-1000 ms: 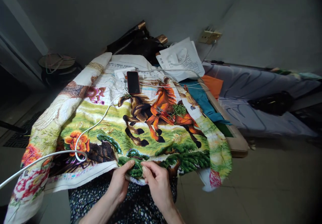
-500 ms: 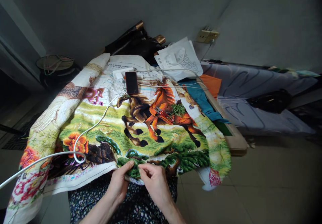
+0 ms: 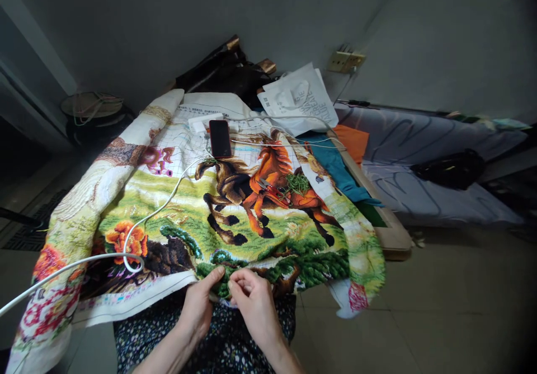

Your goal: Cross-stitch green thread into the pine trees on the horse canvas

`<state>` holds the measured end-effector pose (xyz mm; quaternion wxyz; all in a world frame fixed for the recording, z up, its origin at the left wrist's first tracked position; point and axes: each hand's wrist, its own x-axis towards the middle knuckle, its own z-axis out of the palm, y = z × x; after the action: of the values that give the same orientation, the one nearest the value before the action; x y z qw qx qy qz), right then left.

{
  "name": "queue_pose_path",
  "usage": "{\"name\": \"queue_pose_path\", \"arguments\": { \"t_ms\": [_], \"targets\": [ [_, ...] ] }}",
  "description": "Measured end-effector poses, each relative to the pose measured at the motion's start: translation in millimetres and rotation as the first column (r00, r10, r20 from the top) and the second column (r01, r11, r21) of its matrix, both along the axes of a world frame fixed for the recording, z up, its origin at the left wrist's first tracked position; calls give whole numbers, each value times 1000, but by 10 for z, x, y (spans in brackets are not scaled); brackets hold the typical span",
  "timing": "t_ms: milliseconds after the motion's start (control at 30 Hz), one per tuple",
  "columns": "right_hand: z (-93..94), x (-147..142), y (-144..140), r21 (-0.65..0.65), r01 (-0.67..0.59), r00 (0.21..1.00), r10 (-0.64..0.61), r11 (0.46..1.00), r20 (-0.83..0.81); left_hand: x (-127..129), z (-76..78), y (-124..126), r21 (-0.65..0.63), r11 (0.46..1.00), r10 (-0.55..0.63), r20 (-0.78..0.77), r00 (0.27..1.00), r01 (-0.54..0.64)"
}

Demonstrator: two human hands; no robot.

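Note:
A large cross-stitch cloth [image 3: 180,217] with horses, flowers and grass spreads over the table and hangs toward my lap. My left hand [image 3: 200,301] grips its near edge, thumb on top and fingers hidden underneath. Just to the right, my right hand [image 3: 253,298] is closed in a pinch of thumb and forefinger above the green stitching. Whatever sits in that pinch is too small to make out. Red-handled scissors [image 3: 274,191] lie on the orange horse, beside a tangle of green thread [image 3: 297,185].
A phone [image 3: 220,139] rests on the cloth near a white power strip [image 3: 205,122]. A white cable [image 3: 168,197] loops across the left side. Behind are a white paper bag [image 3: 300,97] and teal fabric [image 3: 329,161]. The table corner [image 3: 398,242] shows at right.
My right hand has shifted slightly up and its pinching fingers have bent a little. The left hand keeps its hold on the cloth edge.

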<state>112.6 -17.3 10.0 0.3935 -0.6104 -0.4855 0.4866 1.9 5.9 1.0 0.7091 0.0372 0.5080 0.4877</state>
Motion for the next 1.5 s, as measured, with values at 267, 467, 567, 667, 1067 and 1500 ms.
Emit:
{"name": "queue_pose_path", "arguments": {
  "t_ms": [267,467,567,667,1067,1500],
  "targets": [
    [-80,-23,-44,52,39,999,-41,998,33,27,61,22,-1,1000,16,-33,999,-16],
    [-125,-27,-53,65,32,998,-36,997,59,40,76,36,-20,999,30,-45,999,-31],
    [-144,-25,-57,101,25,996,-33,995,84,41,74,39,-23,999,32,-41,999,-33],
    [-141,-21,-61,115,21,995,-32,993,91,35,75,30,-27,999,40,-42,998,-41],
    [-148,-33,-2,142,110,994,-113,984,13,11,88,0,-27,1000,4,14,1000,-3],
    [143,49,122,424,-179,861,-67,888,503,-1,139,-16,42,998,-49,72,996,46]
  ]
}}
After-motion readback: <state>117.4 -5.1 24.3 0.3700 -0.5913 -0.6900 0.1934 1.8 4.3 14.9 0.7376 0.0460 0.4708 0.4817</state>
